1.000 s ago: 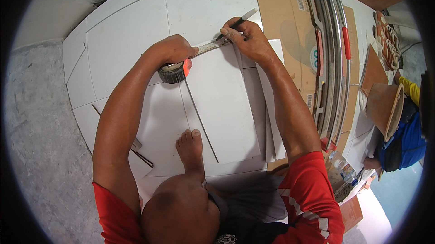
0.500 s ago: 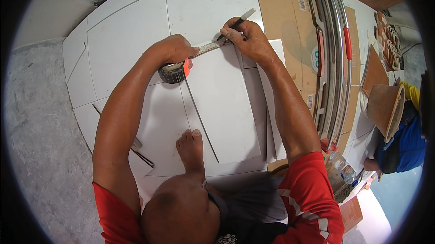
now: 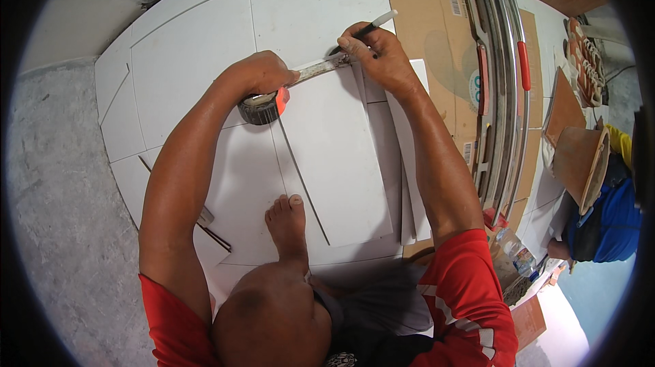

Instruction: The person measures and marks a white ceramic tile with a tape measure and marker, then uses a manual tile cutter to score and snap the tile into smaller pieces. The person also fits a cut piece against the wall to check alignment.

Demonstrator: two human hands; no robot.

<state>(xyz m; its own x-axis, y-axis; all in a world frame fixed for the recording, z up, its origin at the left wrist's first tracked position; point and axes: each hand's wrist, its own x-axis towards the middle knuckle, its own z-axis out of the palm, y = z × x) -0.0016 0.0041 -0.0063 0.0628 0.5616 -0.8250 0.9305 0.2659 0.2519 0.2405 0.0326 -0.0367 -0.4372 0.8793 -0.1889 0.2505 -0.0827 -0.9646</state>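
My left hand [image 3: 267,72] is closed at the far left corner of a white tile [image 3: 336,162], gripping a tape measure [image 3: 259,110] with a dark case and orange side. Its worn blade [image 3: 317,69] is drawn out to the right along the tile's far edge. Over the blade's right end, my right hand [image 3: 383,60] is closed round a black marker [image 3: 366,28] with a white end pointing up and right. The marker's writing tip is near the far edge of the tile; whether it touches anything, I cannot tell.
Flat cardboard [image 3: 430,39] lies at the right, beside a long metal tile cutter [image 3: 501,94] with a red handle. A plastic bottle [image 3: 516,254] and brown tile pieces [image 3: 576,162] lie further right. My bare foot [image 3: 286,227] rests left of the tile.
My right hand has shifted slightly right and away from me with the marker, uncovering more of the blade's end. The left hand and tape measure stay in place.
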